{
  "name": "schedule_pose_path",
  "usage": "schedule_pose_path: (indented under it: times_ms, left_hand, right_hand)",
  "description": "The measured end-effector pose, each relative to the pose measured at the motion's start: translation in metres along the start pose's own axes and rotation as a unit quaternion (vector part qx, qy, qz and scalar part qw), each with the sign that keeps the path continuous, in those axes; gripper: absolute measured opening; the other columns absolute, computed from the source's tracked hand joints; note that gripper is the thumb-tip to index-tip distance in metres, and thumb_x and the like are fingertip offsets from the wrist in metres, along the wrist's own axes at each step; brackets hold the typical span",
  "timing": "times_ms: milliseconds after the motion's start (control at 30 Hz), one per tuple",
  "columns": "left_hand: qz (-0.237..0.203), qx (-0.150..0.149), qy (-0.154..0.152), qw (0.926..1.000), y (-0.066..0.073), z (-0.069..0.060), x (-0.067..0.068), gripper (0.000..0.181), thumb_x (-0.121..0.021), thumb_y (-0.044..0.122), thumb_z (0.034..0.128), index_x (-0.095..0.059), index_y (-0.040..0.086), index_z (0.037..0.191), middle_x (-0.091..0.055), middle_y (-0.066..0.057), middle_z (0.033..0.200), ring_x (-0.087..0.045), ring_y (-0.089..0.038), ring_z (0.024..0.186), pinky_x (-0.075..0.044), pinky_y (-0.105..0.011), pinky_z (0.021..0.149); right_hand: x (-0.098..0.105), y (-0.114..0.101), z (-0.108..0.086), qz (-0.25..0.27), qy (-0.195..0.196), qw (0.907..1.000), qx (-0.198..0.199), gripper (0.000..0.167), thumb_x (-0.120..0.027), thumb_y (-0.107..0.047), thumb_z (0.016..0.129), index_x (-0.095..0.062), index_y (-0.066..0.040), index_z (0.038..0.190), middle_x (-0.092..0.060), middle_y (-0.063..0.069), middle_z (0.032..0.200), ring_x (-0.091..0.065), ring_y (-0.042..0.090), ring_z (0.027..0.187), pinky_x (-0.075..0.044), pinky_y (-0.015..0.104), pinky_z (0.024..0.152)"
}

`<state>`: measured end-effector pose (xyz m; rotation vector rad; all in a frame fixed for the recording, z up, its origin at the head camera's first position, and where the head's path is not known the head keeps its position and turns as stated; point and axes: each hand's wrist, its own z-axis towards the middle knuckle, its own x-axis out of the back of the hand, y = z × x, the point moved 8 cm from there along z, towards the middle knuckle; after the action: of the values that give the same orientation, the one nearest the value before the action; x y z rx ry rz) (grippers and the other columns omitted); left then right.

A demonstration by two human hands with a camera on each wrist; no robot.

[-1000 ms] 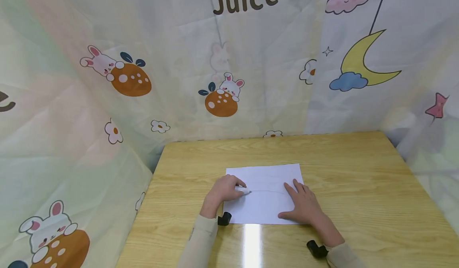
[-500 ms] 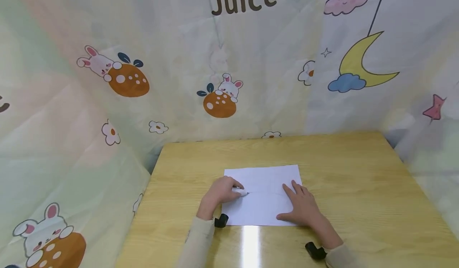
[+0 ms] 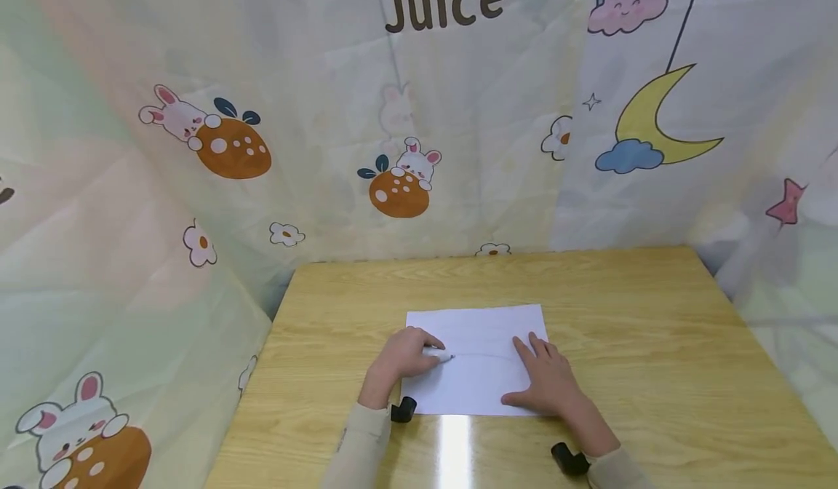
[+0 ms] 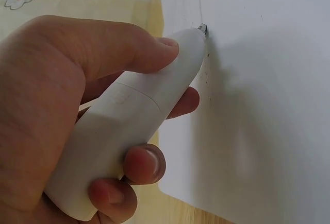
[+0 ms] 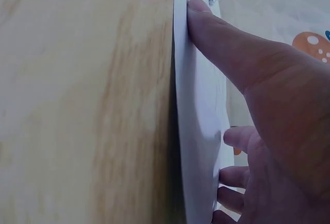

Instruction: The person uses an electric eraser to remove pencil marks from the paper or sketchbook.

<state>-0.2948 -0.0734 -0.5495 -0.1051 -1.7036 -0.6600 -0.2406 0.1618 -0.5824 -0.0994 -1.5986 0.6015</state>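
A white sheet of paper [image 3: 468,391] lies on the wooden table. My left hand [image 3: 401,354] grips a thick white pen-shaped tool [image 4: 134,103], thumb on top and fingers curled underneath. The tool's small metal tip [image 4: 202,29] is at the paper, near its left side; I cannot tell whether it writes or cuts. A thin faint line [image 3: 481,354] runs from near the tip across towards the right. My right hand [image 3: 548,378] rests with spread fingers on the paper's right part. In the right wrist view its thumb [image 5: 211,20] lies along the sheet's near edge.
The table [image 3: 655,365] extends around the paper on every side. A printed curtain [image 3: 314,96] with rabbits and a moon hangs behind and to the sides. A black wrist mount [image 3: 404,409] sits by the left wrist and another black mount [image 3: 569,460] by the right.
The whole head view shifts slightly, with paper and hands moving a little left and down in it. Both hands keep their hold, and the tool stays near the paper's left side.
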Motion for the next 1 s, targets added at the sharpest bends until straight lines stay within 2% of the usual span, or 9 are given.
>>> schedule_pose_path:
  times_ms: [267, 567, 833, 1000]
  left_hand:
    - [-0.009, 0.0, -0.001, 1.0, 0.0, 0.004, 0.002, 0.019, -0.072, 0.026, 0.0836, -0.078, 0.025, 0.102, -0.071, 0.009, 0.097, -0.053, -0.006, 0.072, -0.043, -0.025, 0.061]
    - [-0.012, 0.0, -0.006, 0.9999, -0.002, 0.002, -0.003, 0.02, -0.07, 0.027, 0.0845, -0.078, 0.026, 0.103, -0.07, 0.01, 0.099, -0.056, -0.006, 0.079, -0.044, -0.026, 0.067]
    - [-0.01, -0.01, -0.002, 0.9999, 0.002, 0.006, -0.007, 0.021, -0.07, 0.029, 0.0844, -0.078, 0.028, 0.103, -0.07, 0.011, 0.1, -0.058, -0.005, 0.084, -0.045, -0.025, 0.067]
    - [-0.002, -0.009, 0.007, 0.9999, 0.002, 0.006, -0.006, 0.021, -0.07, 0.029, 0.0835, -0.078, 0.028, 0.102, -0.071, 0.01, 0.099, -0.058, -0.005, 0.08, -0.044, -0.025, 0.063]
  right_hand:
    - [0.0, 0.004, 0.001, -0.012, 0.005, 0.9999, -0.007, 0.11, -0.077, -0.068, 0.064, -0.042, -0.002, 0.145, -0.028, 0.033, 0.148, -0.029, 0.054, 0.13, -0.027, 0.069, 0.096]
    - [-0.004, 0.002, -0.001, -0.008, 0.005, 0.9999, -0.005, 0.109, -0.077, -0.067, 0.065, -0.042, -0.003, 0.146, -0.028, 0.032, 0.149, -0.029, 0.052, 0.131, -0.027, 0.069, 0.097]
    - [-0.006, 0.005, -0.004, -0.009, -0.013, 0.9997, -0.02, 0.11, -0.076, -0.068, 0.065, -0.04, -0.005, 0.148, -0.025, 0.03, 0.151, -0.026, 0.052, 0.133, -0.025, 0.068, 0.099]
    - [-0.003, 0.001, -0.003, -0.011, -0.011, 0.9997, -0.02, 0.109, -0.078, -0.066, 0.065, -0.041, -0.005, 0.147, -0.026, 0.03, 0.151, -0.027, 0.052, 0.133, -0.026, 0.068, 0.099]
